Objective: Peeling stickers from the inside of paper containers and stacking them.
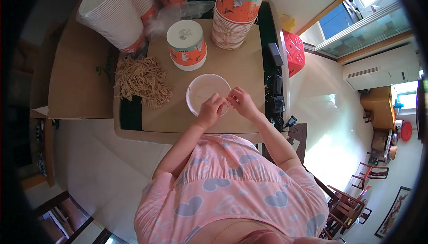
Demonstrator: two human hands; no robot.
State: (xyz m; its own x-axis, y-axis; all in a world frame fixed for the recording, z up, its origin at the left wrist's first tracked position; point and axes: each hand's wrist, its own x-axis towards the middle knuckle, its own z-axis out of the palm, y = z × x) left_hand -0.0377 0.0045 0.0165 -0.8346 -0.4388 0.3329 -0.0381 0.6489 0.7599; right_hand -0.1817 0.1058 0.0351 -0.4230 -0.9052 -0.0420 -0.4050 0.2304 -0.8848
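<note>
At the near edge of the desk, a white bowl sits upright on brown paper, and both hands meet at its near rim. The left hand is curled, its fingertips pinched together over the rim; the right hand is likewise pinched, thumb against fingers, just beside the left. Whatever they pinch is too small to make out, possibly a thin string, so I cannot tell what each holds.

Just beyond the bowl stands an upturned orange tub with a white base, close to the bowl but apart from it. To the left lies a heap of tan string, loose and tangled, well clear of the hands. Behind, on the right, a tall stack of orange tubs carries string loops round its lower part. On the far left, sleeves of white cups lean in clear plastic wrap, their tops cut off by the upper edge. A flat cardboard sheet lies left of the desk.

Along the right edge of the desk lie small dark items, too small to tell apart. A red stool stands on the floor past them, and wooden chairs are farther right. The pink shirt hides the near desk edge and the floor below it.
</note>
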